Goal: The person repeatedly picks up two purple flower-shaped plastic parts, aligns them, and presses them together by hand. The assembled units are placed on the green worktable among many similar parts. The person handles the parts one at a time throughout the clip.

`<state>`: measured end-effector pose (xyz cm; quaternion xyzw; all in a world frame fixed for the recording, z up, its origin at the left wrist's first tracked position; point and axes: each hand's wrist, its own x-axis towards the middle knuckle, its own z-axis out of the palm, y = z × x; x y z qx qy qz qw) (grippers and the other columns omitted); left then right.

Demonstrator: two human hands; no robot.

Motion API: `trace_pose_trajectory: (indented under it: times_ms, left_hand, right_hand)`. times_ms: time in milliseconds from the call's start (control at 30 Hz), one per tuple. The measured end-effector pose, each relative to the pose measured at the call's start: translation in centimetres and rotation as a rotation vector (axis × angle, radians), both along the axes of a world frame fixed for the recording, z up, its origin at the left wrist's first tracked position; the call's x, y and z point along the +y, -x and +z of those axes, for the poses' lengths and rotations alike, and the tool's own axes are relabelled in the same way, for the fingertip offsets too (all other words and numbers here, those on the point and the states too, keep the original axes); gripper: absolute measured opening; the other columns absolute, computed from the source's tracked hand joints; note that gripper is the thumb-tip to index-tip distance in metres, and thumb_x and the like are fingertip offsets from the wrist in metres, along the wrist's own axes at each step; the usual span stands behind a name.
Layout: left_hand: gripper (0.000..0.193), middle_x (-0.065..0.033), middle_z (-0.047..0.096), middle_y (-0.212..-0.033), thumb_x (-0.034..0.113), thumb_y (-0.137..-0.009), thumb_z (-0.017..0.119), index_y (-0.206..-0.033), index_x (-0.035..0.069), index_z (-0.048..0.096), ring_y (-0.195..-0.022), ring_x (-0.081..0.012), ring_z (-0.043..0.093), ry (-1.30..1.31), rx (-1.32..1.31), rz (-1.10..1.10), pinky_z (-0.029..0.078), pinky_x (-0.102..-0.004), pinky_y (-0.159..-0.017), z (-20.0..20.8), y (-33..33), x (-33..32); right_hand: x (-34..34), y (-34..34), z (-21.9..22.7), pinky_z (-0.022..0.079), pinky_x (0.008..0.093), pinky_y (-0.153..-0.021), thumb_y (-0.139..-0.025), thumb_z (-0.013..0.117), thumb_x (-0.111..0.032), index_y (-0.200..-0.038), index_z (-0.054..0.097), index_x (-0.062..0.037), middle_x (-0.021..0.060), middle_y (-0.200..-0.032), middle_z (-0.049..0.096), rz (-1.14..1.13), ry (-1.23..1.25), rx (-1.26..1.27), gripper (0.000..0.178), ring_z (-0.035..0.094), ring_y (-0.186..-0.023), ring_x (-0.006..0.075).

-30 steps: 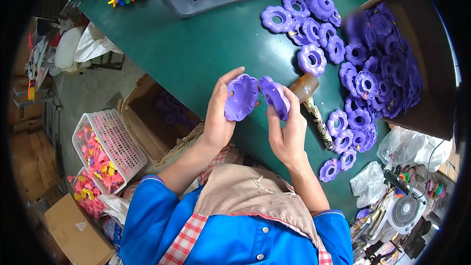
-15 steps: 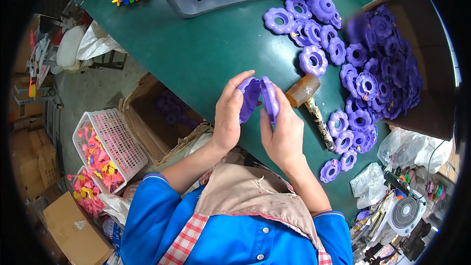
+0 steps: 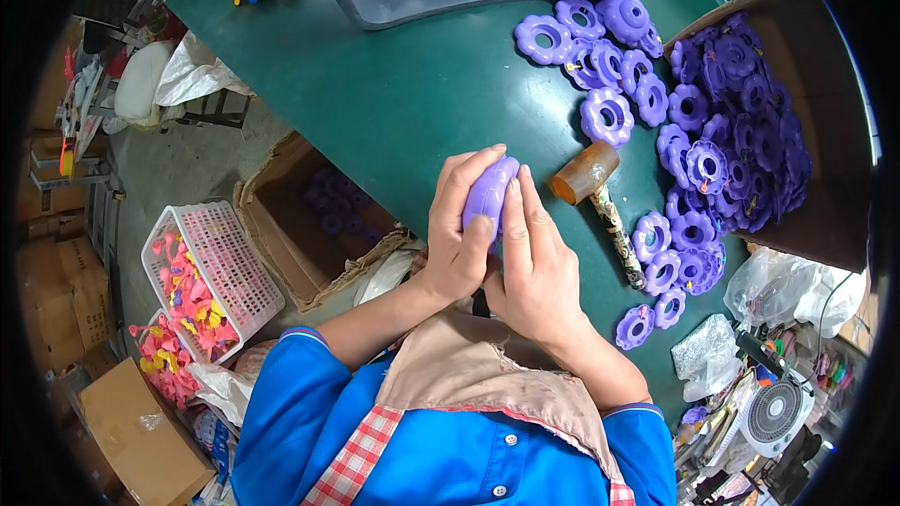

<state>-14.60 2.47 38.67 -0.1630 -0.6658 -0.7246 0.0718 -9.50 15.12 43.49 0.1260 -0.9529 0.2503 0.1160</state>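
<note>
Between my hands, above the front of the green table (image 3: 403,94), is a purple plastic flower-shaped piece (image 3: 489,189), its two halves put together and standing on edge. My left hand (image 3: 457,225) is wrapped round its left side, thumb across the near end. From the right, my right hand (image 3: 539,267) presses its fingers against the piece. Just right of my hands lies a mallet (image 3: 586,173) with an amber head and a patterned handle (image 3: 616,239). Purple flower rings (image 3: 607,116) lie scattered beyond and beside the mallet.
A tipped cardboard box (image 3: 825,122) at the right spills a heap of purple rings (image 3: 741,131). At the far edge stands a dark crate (image 3: 412,9) of purple petal cups. On the left are an open carton (image 3: 281,215) and a white basket (image 3: 230,272) of pink pieces. A fan (image 3: 776,412) sits lower right.
The two purple halves, held apart before, are now together in my hands. My right hand has closed in against the left, and the piece has turned edge-up.
</note>
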Motion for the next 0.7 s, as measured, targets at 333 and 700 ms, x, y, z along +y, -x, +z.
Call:
trace_pose_trajectory:
  times_ms: [333, 700]
  left_hand:
    - [0.08, -0.0177, 0.057, -0.14, 0.025, -0.067, 0.098, -0.14, 0.014, 0.068, -0.125, -0.0405, 0.059, 0.881, 0.571, 0.039, 0.052, -0.0497, -0.102, -5.9, 3.0, -2.4]
    - [0.107, -0.0172, 0.053, -0.149, 0.032, -0.061, 0.102, -0.148, 0.002, 0.048, -0.134, -0.04, 0.052, 0.841, 0.149, 0.186, 0.041, -0.0528, -0.11, -5.9, 1.8, -1.9]
  right_hand:
    - [11.7, -1.5, -4.8, 0.05, 0.0503, -0.097, -0.085, 0.078, -0.001, -0.144, 0.054, 0.0023, 0.0227, -0.127, 0.061, -0.377, -0.164, -0.016, 0.064, 0.061, -0.115, 0.0419]
    - [5.4, -0.6, -4.3, 0.056, 0.0326, -0.074, -0.102, 0.071, -0.01, -0.141, 0.062, 0.0049, 0.0161, -0.098, 0.072, -0.113, 0.273, -0.084, 0.043, 0.068, -0.079, 0.0191]
